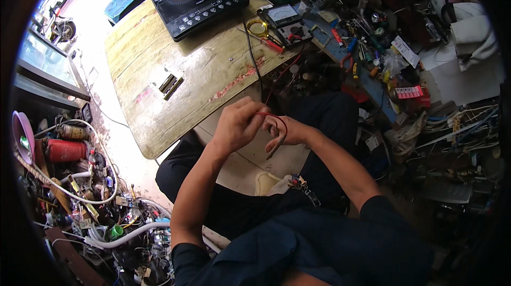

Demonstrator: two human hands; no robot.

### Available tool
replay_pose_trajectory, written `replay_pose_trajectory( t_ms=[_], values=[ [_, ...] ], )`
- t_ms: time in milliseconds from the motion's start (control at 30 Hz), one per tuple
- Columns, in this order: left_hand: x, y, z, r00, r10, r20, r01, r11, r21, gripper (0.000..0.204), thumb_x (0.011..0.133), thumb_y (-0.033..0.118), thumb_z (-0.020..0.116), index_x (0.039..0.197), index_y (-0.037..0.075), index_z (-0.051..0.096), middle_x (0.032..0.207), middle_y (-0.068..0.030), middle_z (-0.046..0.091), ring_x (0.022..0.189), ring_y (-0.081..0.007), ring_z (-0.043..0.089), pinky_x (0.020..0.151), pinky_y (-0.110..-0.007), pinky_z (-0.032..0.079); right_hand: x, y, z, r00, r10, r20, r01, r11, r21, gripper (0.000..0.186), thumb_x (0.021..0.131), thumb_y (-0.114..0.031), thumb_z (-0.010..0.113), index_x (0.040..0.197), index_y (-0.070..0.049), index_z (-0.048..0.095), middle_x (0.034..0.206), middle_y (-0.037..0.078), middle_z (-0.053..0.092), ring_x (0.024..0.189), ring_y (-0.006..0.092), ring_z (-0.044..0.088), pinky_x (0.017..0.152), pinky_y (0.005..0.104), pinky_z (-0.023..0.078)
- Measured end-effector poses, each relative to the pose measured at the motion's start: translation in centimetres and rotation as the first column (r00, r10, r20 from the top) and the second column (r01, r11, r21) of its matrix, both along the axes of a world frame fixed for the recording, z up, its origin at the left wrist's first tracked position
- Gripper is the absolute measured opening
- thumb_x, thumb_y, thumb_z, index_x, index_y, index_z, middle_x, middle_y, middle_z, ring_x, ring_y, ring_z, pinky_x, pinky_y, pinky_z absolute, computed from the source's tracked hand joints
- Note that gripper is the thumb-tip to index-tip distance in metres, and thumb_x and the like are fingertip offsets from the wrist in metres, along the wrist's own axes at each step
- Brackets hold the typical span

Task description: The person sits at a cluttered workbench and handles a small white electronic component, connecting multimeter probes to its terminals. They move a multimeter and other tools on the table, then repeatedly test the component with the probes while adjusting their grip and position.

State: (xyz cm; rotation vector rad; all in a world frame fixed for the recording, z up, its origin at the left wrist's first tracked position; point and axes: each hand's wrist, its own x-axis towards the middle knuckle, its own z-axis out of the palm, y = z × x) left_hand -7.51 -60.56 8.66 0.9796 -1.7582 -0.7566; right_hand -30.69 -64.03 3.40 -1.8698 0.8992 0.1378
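Observation:
Both my hands are raised close together over my lap, just off the near edge of the wooden table [175, 89]. My left hand [237, 123] is closed, its fingertips pinching a thin red wire [280, 117]. From there the wire arcs over my right hand [293, 132], and its darker end hangs down beside the fingers. The right hand's fingers are curled in at the wire, though their exact grip is partly hidden. On the table lie a few short, dark metal strips [170, 84] and a small round metal piece [231, 59].
A black induction cooker [198, 1] stands on the table's far side, its cord running down. An analog multimeter [287, 19], yellow wire coil [257, 28] and red-handled screwdriver [272, 45] lie to its right. Tools crowd the right bench [340, 51]; clutter with a red canister [66, 150] fills the left floor.

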Motion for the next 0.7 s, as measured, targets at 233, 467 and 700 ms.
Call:
replay_pose_trajectory(
  t_ms=[233, 467, 700],
  values=[
    [0.5, -0.6, -1.0, 0.978, 0.206, -0.041, -0.134, 0.76, 0.636, 0.042, 0.106, 0.029, 0.056, 0.084, -0.003, 0.071, 0.06, -0.0034, 0.059, 0.062, -0.011, 0.055, 0.056, -0.03, 0.044, 0.0, 2.9, 0.7, 0.87, -0.309, 0.384, 0.224, 0.942, 0.251, 0.088, 0.091, -0.036, 0.081, 0.162, -0.008, 0.036, 0.153, 0.011, 0.052, 0.139, 0.023, 0.051, 0.117, 0.0408, 0.04],
    [-0.3, -0.6, -2.9, 0.985, 0.173, 0.013, -0.147, 0.79, 0.595, 0.026, 0.098, 0.023, 0.064, 0.099, -0.002, 0.072, 0.064, -0.0108, 0.063, 0.06, -0.0141, 0.058, 0.058, -0.033, 0.047, 0.6, 4.2, 0.5, 0.635, -0.578, 0.513, 0.237, 0.778, 0.582, 0.03, 0.11, -0.024, 0.054, 0.124, 0.001, 0.062, 0.133, 0.014, 0.065, 0.125, 0.0204, 0.062, 0.11, 0.0382, 0.048],
    [-0.1, -0.4, -2.8, 0.967, 0.021, -0.254, 0.118, 0.847, 0.519, 0.056, 0.096, 0.022, 0.074, 0.142, 0.001, 0.05, 0.083, -0.0043, 0.07, 0.065, -0.0104, 0.057, 0.056, -0.03, 0.045, -0.2, 1.7, -0.3, 0.661, -0.639, 0.394, 0.559, 0.769, 0.308, 0.034, 0.111, -0.026, 0.051, 0.124, 0.003, 0.063, 0.114, 0.007, 0.071, 0.103, 0.0153, 0.067, 0.097, 0.029, 0.051]
  ],
)
